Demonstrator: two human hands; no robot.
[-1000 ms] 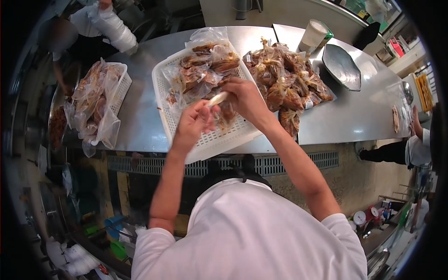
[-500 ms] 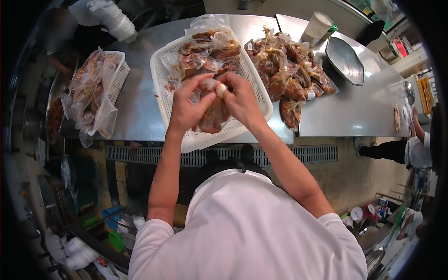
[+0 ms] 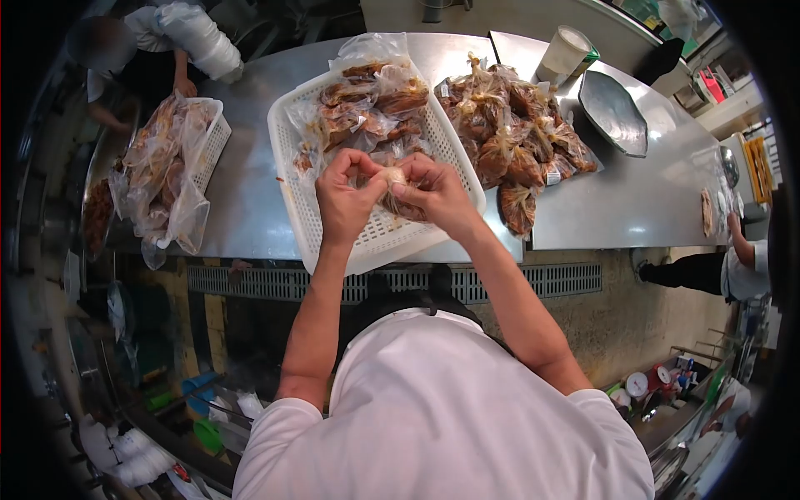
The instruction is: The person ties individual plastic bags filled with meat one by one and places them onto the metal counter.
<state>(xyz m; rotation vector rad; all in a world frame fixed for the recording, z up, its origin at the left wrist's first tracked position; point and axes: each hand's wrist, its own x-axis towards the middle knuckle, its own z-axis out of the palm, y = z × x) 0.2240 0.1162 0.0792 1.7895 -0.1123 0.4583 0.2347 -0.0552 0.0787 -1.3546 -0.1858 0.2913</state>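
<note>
Over the front part of a white perforated basket [image 3: 292,212], my left hand [image 3: 348,200] and my right hand [image 3: 440,193] meet at the gathered neck of a clear plastic bag [image 3: 395,176]. Fingers of both hands are closed in a pinch on it. Brown food fills the bag, which hangs partly hidden below my fingers. Behind my hands, more clear bags of brown food [image 3: 367,108] lie in the basket. To the right, a pile of knotted bags of brown food [image 3: 512,125] rests directly on the steel table [image 3: 250,158].
At left stands a smaller white basket [image 3: 218,137] heaped with bags, near a person [image 3: 150,67]. A dark octagonal tray [image 3: 614,112] and a whitish tub [image 3: 567,52] sit at the back right. Another person [image 3: 746,267] works at the right table end.
Both hands have moved slightly toward me, and the bag between them has shifted with them. At the left, the other person's hand has come to the smaller basket's bags.
</note>
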